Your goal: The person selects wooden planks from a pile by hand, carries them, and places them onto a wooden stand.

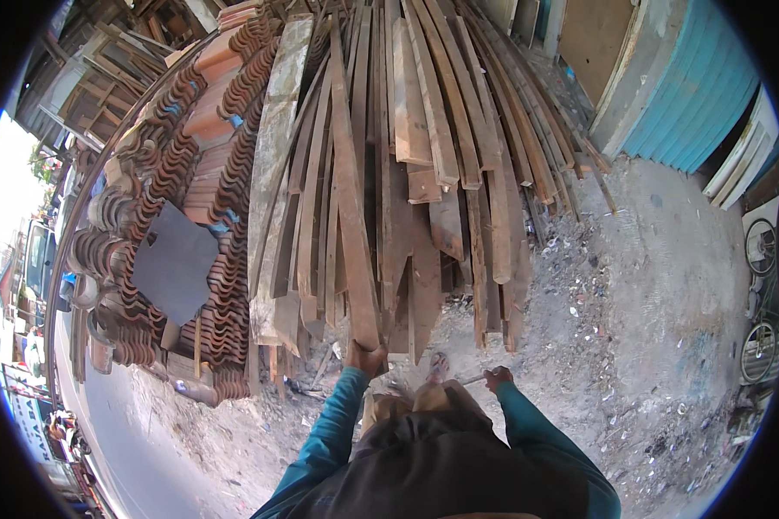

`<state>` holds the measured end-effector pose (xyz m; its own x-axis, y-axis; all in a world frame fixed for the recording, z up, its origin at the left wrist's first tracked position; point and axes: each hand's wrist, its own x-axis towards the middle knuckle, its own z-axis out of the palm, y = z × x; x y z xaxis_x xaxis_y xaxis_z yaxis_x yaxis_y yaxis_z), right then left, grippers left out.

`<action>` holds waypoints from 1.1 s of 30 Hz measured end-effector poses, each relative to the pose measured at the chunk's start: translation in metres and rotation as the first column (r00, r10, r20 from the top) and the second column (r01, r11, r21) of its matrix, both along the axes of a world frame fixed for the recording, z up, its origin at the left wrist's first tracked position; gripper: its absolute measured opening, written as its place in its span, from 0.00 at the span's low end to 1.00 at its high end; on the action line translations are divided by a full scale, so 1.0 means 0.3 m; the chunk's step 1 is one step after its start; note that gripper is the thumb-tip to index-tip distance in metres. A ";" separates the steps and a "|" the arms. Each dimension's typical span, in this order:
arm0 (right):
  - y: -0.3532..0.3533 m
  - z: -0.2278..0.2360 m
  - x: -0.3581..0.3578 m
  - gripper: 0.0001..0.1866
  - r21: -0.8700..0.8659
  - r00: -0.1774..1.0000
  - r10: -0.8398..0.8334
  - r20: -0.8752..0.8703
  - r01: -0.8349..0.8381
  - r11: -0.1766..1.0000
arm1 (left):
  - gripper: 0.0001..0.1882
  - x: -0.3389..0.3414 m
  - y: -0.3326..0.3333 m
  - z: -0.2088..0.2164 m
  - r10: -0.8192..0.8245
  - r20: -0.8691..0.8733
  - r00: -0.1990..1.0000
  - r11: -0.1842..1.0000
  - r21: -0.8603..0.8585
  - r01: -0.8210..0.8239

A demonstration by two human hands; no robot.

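Note:
My left hand (367, 357) is closed on the near end of a long wooden beam (352, 216), which runs away from me along the top of the lumber pile (407, 251). Lower and to the right, my right hand (498, 378) grips a thin, light-coloured bar-like thing (473, 379) that points left toward my legs. It may be a tool's handle, but its far end is not clear to me. Many other beams of uneven length fan out ahead, their cut ends facing me.
Stacked clay roof tiles (225, 285) stand left of the lumber, with a dark grey sheet (177, 262) on them. Rubble-strewn ground (571, 320) lies to the right. Farther off are a blue corrugated panel (692, 86) and a bicycle (760, 342). A road (121, 424) runs at left.

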<state>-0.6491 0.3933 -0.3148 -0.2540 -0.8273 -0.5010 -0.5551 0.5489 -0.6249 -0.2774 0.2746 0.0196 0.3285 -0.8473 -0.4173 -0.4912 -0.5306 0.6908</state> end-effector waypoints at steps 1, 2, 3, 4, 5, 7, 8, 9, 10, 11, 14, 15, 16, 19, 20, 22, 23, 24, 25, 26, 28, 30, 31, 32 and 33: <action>0.008 -0.001 -0.010 0.22 0.019 1.000 0.017 0.016 -0.017 1.000 | 0.38 -0.003 0.011 -0.008 0.008 0.005 1.000 1.000 -0.005 -0.008; 0.019 -0.025 -0.028 0.22 0.014 1.000 0.024 0.013 -0.024 1.000 | 0.37 -0.007 0.012 -0.026 0.021 0.084 0.996 1.000 0.018 -0.022; 0.030 -0.050 -0.038 0.22 -0.022 1.000 0.016 -0.009 -0.016 1.000 | 0.36 -0.005 0.020 -0.040 0.032 0.162 0.986 0.998 0.040 -0.039; 0.034 -0.052 -0.040 0.22 -0.058 1.000 0.002 -0.027 -0.004 0.998 | 0.36 -0.011 0.026 -0.036 0.034 0.163 0.986 0.999 0.034 -0.040; 0.038 -0.053 -0.040 0.22 -0.063 1.000 0.005 -0.028 -0.006 0.998 | 0.35 -0.015 0.032 -0.031 0.047 0.058 0.997 0.997 -0.064 -0.044; 0.045 -0.037 -0.022 0.22 -0.058 0.997 0.062 -0.036 -0.064 0.996 | 0.35 -0.018 0.041 -0.016 0.048 -0.047 0.998 0.984 -0.167 -0.055; 0.047 -0.002 -0.012 0.22 -0.063 0.998 0.058 -0.032 -0.060 0.996 | 0.34 -0.014 0.038 -0.001 0.034 -0.083 0.996 0.981 -0.188 -0.049; 0.041 0.045 -0.002 0.22 -0.030 0.995 0.095 -0.008 -0.095 0.995 | 0.34 -0.007 0.041 0.011 0.026 -0.119 0.993 0.977 -0.209 -0.051; 0.044 0.056 -0.004 0.23 0.002 0.992 0.124 0.009 -0.124 0.992 | 0.34 -0.018 0.045 0.022 0.024 -0.122 0.992 0.975 -0.216 -0.050; 0.046 0.065 0.003 0.23 -0.002 0.992 0.123 0.005 -0.123 0.992 | 0.34 -0.036 0.053 0.029 0.035 -0.090 0.995 0.975 -0.214 -0.054; 0.088 0.132 -0.001 0.23 0.018 0.972 0.232 -0.041 -0.231 0.973 | 0.35 -0.063 0.062 -0.007 0.062 -0.007 0.998 0.989 -0.132 -0.062; 0.082 0.211 0.009 0.23 0.044 0.976 0.216 -0.007 -0.216 0.975 | 0.36 -0.077 0.065 -0.029 0.064 0.053 0.997 0.997 -0.052 -0.061; 0.073 0.270 0.006 0.23 0.070 0.982 0.188 0.025 -0.189 0.980 | 0.36 -0.116 0.050 -0.022 0.066 0.048 0.997 0.997 -0.042 -0.064; 0.099 0.340 -0.020 0.23 0.146 0.980 0.068 0.187 -0.096 0.985 | 0.39 -0.161 0.045 -0.004 0.091 -0.151 0.984 0.991 -0.087 -0.105; 0.104 0.371 -0.023 0.22 0.136 0.978 0.068 0.196 -0.095 0.986 | 0.40 -0.160 0.026 -0.019 0.083 0.020 0.996 0.997 -0.007 -0.082; 0.110 0.409 -0.019 0.23 0.126 0.966 0.027 0.258 -0.062 0.990 | 0.41 -0.135 0.043 -0.128 0.057 0.187 0.981 0.993 0.091 -0.075; 0.103 0.450 -0.001 0.23 0.075 0.972 0.129 0.196 -0.146 0.987 | 0.41 -0.075 0.059 -0.228 0.122 0.100 0.987 0.992 -0.012 -0.122; 0.090 0.480 0.018 0.24 0.025 0.967 0.218 0.130 -0.224 0.974 | 0.40 -0.043 0.061 -0.284 0.170 0.009 0.985 0.979 -0.114 -0.167; 0.099 0.511 0.006 0.24 0.051 0.977 0.175 0.124 -0.183 0.982 | 0.39 -0.125 0.044 -0.181 0.121 0.074 0.990 0.991 -0.060 -0.117; 0.081 0.565 0.033 0.24 0.072 0.970 0.217 0.109 -0.225 0.972 | 0.39 -0.134 0.055 -0.151 0.130 0.083 0.988 0.991 -0.051 -0.126; 0.023 0.584 0.059 0.24 0.096 0.962 0.254 0.098 -0.263 0.960 | 0.39 -0.152 0.063 -0.138 0.158 0.170 0.973 0.987 -0.062 -0.150; -0.078 0.559 0.087 0.25 0.163 0.922 0.379 0.075 -0.386 0.908 | 0.39 -0.150 0.066 -0.158 0.181 0.146 0.973 0.983 -0.068 -0.173; -0.127 0.554 0.112 0.25 0.172 0.923 0.375 0.087 -0.385 0.907 | 0.38 -0.136 0.088 -0.167 0.194 0.117 0.974 0.980 -0.067 -0.187; -0.207 0.556 0.137 0.25 0.096 0.912 0.400 0.085 -0.407 0.908 | 0.38 -0.127 0.095 -0.153 0.187 0.123 0.975 0.982 -0.056 -0.182; -0.297 0.559 0.159 0.26 0.018 0.902 0.425 0.078 -0.428 0.904 | 0.38 -0.124 0.094 -0.121 0.203 0.120 0.972 0.979 -0.041 -0.200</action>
